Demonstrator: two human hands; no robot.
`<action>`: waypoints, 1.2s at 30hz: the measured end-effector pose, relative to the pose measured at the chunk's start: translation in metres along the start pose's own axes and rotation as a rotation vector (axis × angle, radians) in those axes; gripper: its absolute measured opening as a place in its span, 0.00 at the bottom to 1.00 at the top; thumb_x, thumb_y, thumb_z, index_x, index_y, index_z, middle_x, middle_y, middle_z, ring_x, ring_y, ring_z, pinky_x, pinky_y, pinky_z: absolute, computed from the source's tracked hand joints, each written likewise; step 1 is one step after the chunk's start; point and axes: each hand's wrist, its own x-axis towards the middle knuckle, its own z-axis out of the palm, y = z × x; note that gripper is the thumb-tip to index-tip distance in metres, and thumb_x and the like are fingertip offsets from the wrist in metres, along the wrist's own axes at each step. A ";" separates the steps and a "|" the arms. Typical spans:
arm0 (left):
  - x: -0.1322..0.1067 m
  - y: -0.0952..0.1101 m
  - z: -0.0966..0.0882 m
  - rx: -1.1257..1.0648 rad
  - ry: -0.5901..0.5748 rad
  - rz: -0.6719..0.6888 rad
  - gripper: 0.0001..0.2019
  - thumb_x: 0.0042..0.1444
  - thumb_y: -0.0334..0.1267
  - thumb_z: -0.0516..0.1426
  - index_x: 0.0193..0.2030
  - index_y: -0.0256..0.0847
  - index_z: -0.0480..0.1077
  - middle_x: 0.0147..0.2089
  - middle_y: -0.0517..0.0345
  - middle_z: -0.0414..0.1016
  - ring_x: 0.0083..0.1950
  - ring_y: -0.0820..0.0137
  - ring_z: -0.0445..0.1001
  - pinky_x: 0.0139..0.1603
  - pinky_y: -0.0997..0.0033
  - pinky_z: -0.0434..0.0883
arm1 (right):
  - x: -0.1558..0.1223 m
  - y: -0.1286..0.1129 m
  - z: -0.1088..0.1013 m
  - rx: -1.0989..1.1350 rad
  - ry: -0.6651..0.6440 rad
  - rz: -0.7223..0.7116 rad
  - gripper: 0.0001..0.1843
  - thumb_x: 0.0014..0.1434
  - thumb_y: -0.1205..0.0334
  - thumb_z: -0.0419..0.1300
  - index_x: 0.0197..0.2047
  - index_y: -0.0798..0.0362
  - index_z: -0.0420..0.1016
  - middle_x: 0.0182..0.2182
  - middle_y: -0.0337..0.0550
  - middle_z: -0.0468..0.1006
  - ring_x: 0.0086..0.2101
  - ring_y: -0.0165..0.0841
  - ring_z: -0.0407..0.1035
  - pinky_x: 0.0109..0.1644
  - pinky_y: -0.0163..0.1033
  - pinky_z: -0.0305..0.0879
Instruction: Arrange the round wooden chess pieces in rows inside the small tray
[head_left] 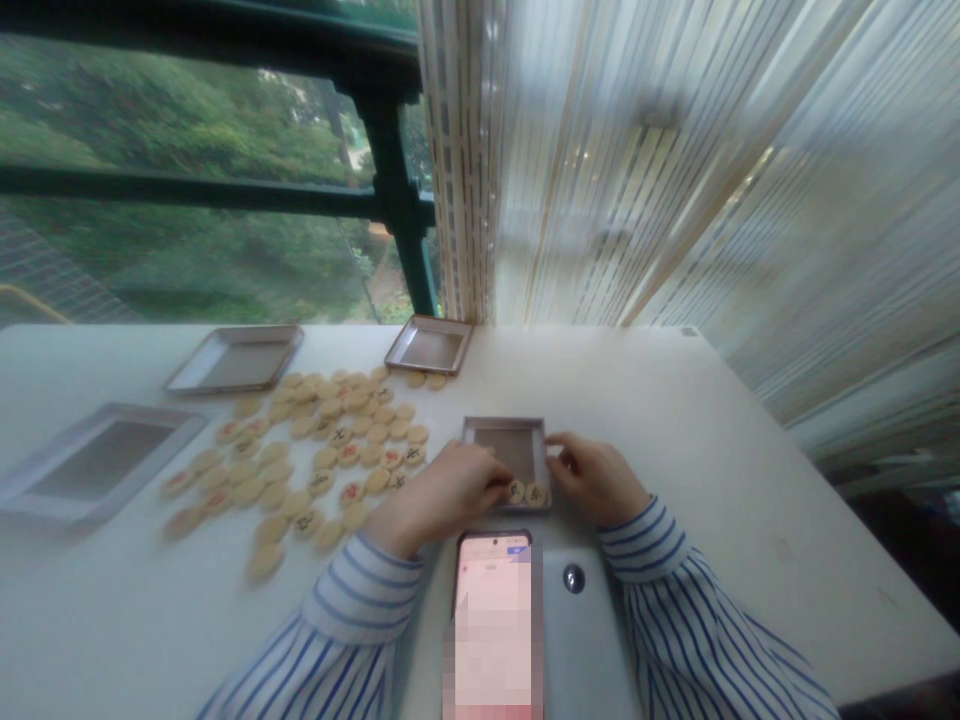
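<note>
My left hand (454,487) reaches over the lower left of a small shallow tray (541,450), its fingers closed together. Whatever they hold, if anything, is hidden. Right beside its fingertips, two round wooden Chinese chess pieces with dark characters, one a piece (535,494) at the tray's near right corner, lie inside along the near edge. My right hand (596,478) is curled at the tray's right side, thumb and forefinger against the rim. To the left, many loose Chinese chess pieces (349,453) spread over the table, some marked in red, some in black, others plain on top.
On the white table (675,420) are three more trays: one at the back (429,368), one at the back left (232,386), one at the left edge (184,430). A lit phone (495,600) and a pale device with a round dark button (574,578) lie between my forearms.
</note>
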 end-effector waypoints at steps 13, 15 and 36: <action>-0.001 -0.002 0.005 0.027 0.017 0.000 0.14 0.58 0.38 0.48 0.31 0.41 0.74 0.31 0.55 0.77 0.34 0.70 0.73 0.35 0.72 0.59 | 0.000 0.000 0.005 0.015 -0.016 0.005 0.15 0.57 0.63 0.50 0.47 0.52 0.68 0.26 0.39 0.77 0.25 0.29 0.69 0.31 0.32 0.58; -0.001 -0.001 0.005 0.025 0.015 -0.008 0.15 0.59 0.39 0.48 0.30 0.40 0.74 0.31 0.55 0.77 0.33 0.70 0.73 0.34 0.72 0.59 | 0.000 -0.001 0.005 0.013 -0.019 0.003 0.15 0.57 0.63 0.50 0.47 0.52 0.69 0.26 0.39 0.77 0.25 0.29 0.69 0.31 0.33 0.58; -0.003 -0.002 0.007 -0.021 0.021 -0.008 0.15 0.58 0.37 0.47 0.31 0.41 0.74 0.30 0.55 0.77 0.31 0.72 0.72 0.32 0.75 0.59 | -0.005 -0.005 -0.002 0.032 -0.151 -0.096 0.14 0.54 0.62 0.51 0.40 0.50 0.76 0.23 0.38 0.76 0.22 0.27 0.66 0.27 0.31 0.56</action>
